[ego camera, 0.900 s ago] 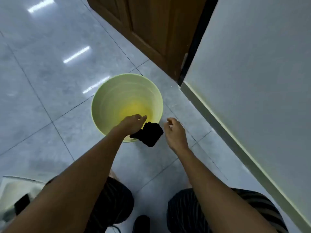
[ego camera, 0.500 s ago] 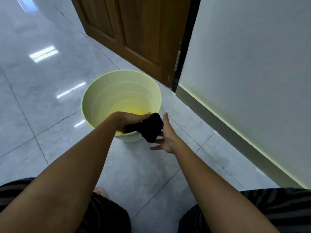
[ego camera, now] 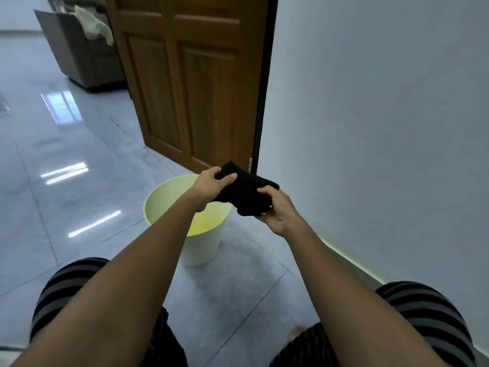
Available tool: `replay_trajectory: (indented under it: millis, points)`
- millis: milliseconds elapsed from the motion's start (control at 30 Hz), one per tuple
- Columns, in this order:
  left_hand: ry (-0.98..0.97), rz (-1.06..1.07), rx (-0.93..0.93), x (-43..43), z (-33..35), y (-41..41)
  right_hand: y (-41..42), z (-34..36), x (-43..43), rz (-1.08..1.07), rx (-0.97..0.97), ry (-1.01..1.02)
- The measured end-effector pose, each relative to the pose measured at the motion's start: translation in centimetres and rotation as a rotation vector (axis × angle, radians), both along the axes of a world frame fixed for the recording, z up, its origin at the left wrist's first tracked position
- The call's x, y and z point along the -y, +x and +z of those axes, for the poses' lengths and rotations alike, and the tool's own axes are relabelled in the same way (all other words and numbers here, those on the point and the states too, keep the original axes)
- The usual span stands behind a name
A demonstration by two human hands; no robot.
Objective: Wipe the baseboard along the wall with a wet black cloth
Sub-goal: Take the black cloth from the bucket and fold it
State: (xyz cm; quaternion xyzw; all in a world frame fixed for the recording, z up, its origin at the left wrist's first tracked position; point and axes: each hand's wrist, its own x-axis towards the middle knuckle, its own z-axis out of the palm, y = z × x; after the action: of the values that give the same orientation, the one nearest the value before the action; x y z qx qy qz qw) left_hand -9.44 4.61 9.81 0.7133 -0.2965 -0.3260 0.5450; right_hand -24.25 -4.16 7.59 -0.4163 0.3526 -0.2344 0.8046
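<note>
A bunched black cloth [ego camera: 244,192] is held up in the air over the right rim of a pale green bucket [ego camera: 203,245]. My left hand [ego camera: 211,185] grips its left end with thumb on top. Its lower right part is gripped by my right hand [ego camera: 277,210]. The grey baseboard [ego camera: 346,260] runs along the foot of the white wall [ego camera: 383,128] to the right, partly hidden behind my right arm and knee. Yellowish water shows at the bucket's bottom.
A brown wooden door [ego camera: 195,83] stands open ahead, its edge against the wall's end. A grey armchair [ego camera: 79,51] with a cloth on it sits at the far left. Glossy grey floor tiles [ego camera: 66,181] spread left. My knees in striped shorts frame the bottom.
The cloth came up from beside the bucket rim to above it. My right hand, open before, has closed on it. The view tilted up toward the door.
</note>
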Motion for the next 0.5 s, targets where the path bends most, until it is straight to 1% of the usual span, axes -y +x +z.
replay_trajectory:
  millis: [67,233,333,400,500]
  points:
    - [-0.037,-0.026,0.045,0.1,1.2,-1.3,-1.0,1.3,0.4,0.036,0.043,-0.025]
    - [-0.128,-0.118,0.194,0.9,5.0,-3.7,-4.1,3.9,1.2,0.091,0.005,-0.085]
    - [-0.105,-0.186,0.277,1.6,7.2,-4.4,-5.7,5.4,2.0,0.165,-0.039,-0.053]
    - [-0.09,-0.227,0.329,2.6,8.1,-4.6,-6.6,6.5,2.7,0.217,-0.088,-0.071]
    - [-0.113,-0.258,0.357,4.7,9.2,-4.6,-7.6,8.3,4.9,0.193,-0.044,-0.096]
